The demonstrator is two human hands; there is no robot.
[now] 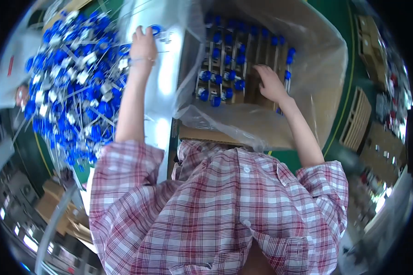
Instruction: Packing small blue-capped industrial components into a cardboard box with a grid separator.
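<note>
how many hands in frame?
2. Bare left hand at the loose heap of blue-capped parts; bare right hand inside the plastic-lined cardboard box. More may be hidden.

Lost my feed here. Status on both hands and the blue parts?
Left hand at edge of loose blue-capped parts pile, pinching one. Right hand inside plastic-lined carton, on packed rows of blue parts. Nothing blocking.

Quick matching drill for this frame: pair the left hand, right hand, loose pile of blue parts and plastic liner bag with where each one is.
1 left hand
2 right hand
3 loose pile of blue parts
4 plastic liner bag

a inside the cardboard box
b lining the box
c far left
d at the pile's right edge

Pairs: 1-d, 2-a, 3-c, 4-b
</note>
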